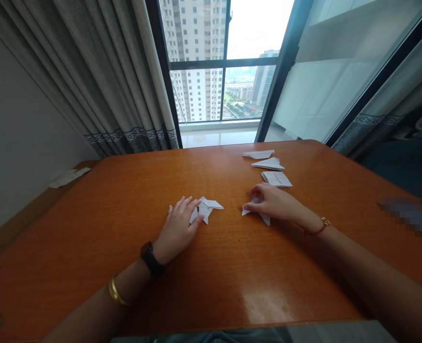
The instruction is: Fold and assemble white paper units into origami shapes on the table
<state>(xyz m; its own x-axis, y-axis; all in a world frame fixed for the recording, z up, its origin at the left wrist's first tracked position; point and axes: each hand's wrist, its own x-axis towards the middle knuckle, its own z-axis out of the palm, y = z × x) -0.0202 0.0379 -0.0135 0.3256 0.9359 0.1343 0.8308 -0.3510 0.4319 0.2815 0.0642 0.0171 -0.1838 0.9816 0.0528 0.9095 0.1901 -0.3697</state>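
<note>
If the left hand (178, 231), spread loosely on 1 paper (207, 208), drags toward the table's (211, 276) near edge, folds may open. Whether the right hand (277, 204) grips another paper (265, 219), I cannot tell.

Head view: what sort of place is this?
Probably a room in a high-rise home: long grey curtains, a wooden table, and a window looking out at tower blocks.
</note>
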